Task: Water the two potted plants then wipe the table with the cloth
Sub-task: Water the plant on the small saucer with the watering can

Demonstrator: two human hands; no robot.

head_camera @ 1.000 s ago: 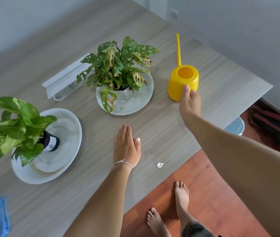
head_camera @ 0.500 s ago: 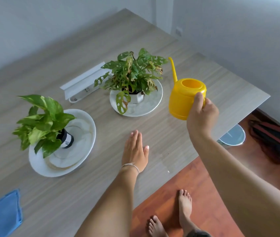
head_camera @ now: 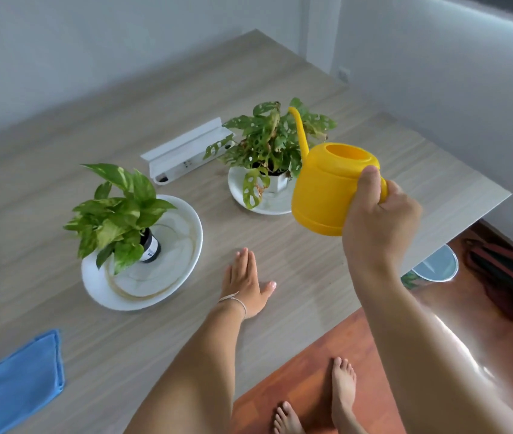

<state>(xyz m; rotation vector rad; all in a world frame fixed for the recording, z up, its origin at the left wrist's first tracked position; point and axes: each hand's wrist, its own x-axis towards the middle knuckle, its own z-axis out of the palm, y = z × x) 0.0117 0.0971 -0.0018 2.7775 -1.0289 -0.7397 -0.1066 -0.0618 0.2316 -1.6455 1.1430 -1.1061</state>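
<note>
Head view: the right hand (head_camera: 380, 220) is wrapped around the handle of the yellow watering can (head_camera: 330, 186), thumb pressed up along the can's near side, fingers curled shut over the handle on its right. The can is lifted clear of the table (head_camera: 280, 70), its open top facing up and its thin curved spout (head_camera: 299, 130) pointing away, up over the leaves of the far potted plant (head_camera: 267, 136). That plant, with holed leaves, stands in a white pot on a white plate (head_camera: 248, 198) just left of and behind the can; the can's body covers the plate's right edge from this angle.

The left hand (head_camera: 245, 286) lies flat on the table, palm down, fingers together and thumb spread to the right, holding nothing. It rests between the two plates, nearer than both, and well below the raised can. A thin band circles its wrist.

The near potted plant (head_camera: 114, 211), broad green leaves in a dark pot, stands on a larger white plate (head_camera: 186, 264) to the left of the flat hand. A white power strip (head_camera: 186, 151) lies far behind, between the two plants. The blue cloth (head_camera: 20, 380) lies folded at the near left of the table, well apart from both hands. Bare feet (head_camera: 342, 399) stand on the reddish floor (head_camera: 305, 364) below the table edge.
</note>
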